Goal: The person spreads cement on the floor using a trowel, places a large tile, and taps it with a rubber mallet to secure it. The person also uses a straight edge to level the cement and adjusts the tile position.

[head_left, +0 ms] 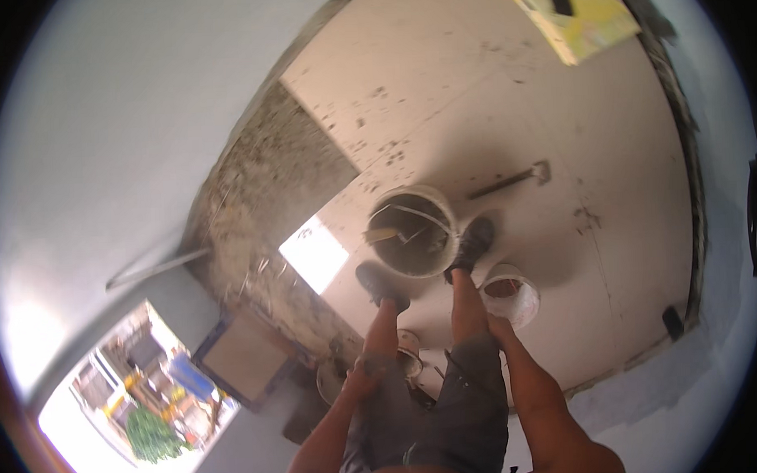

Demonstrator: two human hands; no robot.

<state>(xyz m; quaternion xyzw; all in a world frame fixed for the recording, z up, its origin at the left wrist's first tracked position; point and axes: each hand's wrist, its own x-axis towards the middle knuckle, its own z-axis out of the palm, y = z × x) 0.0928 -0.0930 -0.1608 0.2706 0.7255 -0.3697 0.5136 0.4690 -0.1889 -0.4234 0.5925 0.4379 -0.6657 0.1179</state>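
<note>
A pale beige tiled floor (634, 152) carries a big round grey bucket (413, 274), nearer its left edge. Toward the right edge stands a smaller white bucket (527, 305). A dark-handled hammer (514, 182) lies beyond. The right hand (500, 326) is near the white bucket, the left hand (366, 372) by the left thigh; I cannot tell either grip.

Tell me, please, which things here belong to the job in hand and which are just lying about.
Probably the job's: large bucket; yellow-handled tool in it; white bucket near the right hand.
Perhaps just lying about: hammer; yellow package.
</note>
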